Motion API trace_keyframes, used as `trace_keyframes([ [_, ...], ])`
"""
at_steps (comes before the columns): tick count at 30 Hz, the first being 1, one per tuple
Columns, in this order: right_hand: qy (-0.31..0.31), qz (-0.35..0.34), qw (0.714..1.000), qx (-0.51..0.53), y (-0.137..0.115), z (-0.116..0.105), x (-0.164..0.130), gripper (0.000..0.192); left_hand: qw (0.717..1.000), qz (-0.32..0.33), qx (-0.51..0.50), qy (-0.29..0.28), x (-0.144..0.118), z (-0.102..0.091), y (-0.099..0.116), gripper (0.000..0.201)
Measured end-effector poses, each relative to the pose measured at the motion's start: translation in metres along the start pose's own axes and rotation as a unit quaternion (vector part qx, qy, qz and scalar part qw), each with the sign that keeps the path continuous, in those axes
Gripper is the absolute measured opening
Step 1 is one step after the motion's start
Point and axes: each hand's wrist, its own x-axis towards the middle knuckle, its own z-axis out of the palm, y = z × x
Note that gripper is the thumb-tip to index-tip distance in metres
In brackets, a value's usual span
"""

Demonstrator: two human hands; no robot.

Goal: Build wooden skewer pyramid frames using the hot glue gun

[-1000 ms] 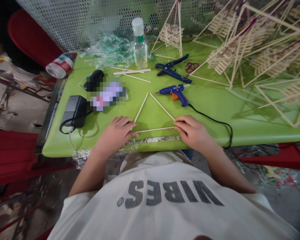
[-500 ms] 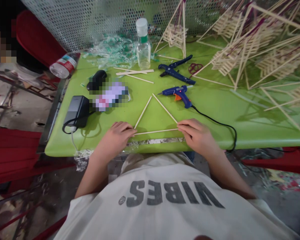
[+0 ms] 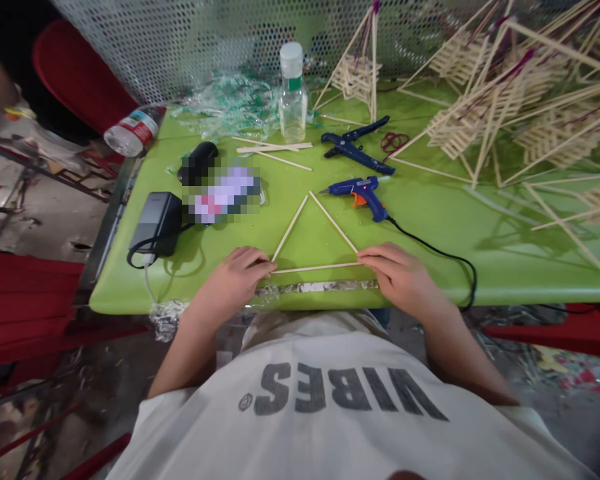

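Observation:
Three thin wooden sticks lie as a triangle on the green table in front of me. My left hand point(image 3: 246, 272) is closed, its fingertips on the left end of the bottom stick point(image 3: 317, 268), where the left stick point(image 3: 290, 227) comes down. At the other end my right hand point(image 3: 393, 267) pinches the bottom stick close to the foot of the right stick point(image 3: 334, 222). A small gap shows at the top between the two slanting sticks. Just right of that top lies a blue glue gun point(image 3: 357, 191) with an orange trigger and a lit red light.
Dark blue cutters point(image 3: 355, 145), loose sticks point(image 3: 275, 148), a clear bottle point(image 3: 293, 100) and crumpled plastic point(image 3: 230, 100) lie farther back. Stick structures point(image 3: 505, 100) crowd the right. A phone point(image 3: 227, 195), black mouse point(image 3: 198, 163) and power adapter point(image 3: 155, 223) are at left. The glue gun's cord point(image 3: 445, 252) curves rightward.
The whole view has shifted slightly, so things sit a little lower and farther right. Both hands keep their places at the ends of the bottom stick.

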Motion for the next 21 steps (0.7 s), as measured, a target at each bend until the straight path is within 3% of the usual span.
trace_keyframes([
  [9, -0.073, -0.020, 0.997, -0.004, 0.005, -0.019, 0.002, 0.049, 1.000, 0.008, 0.005, -0.005, 0.004, -0.006, 0.003, 0.044],
  [14, -0.090, -0.051, 0.994, -0.028, 0.012, -0.025, 0.002, 0.055, 1.000, 0.006, 0.005, -0.009, 0.005, -0.006, 0.002, 0.040],
  [21, -0.096, -0.087, 0.991, -0.037, 0.017, -0.028, 0.008, 0.047, 0.999, 0.024, 0.029, -0.008, 0.010, -0.007, 0.002, 0.040],
])
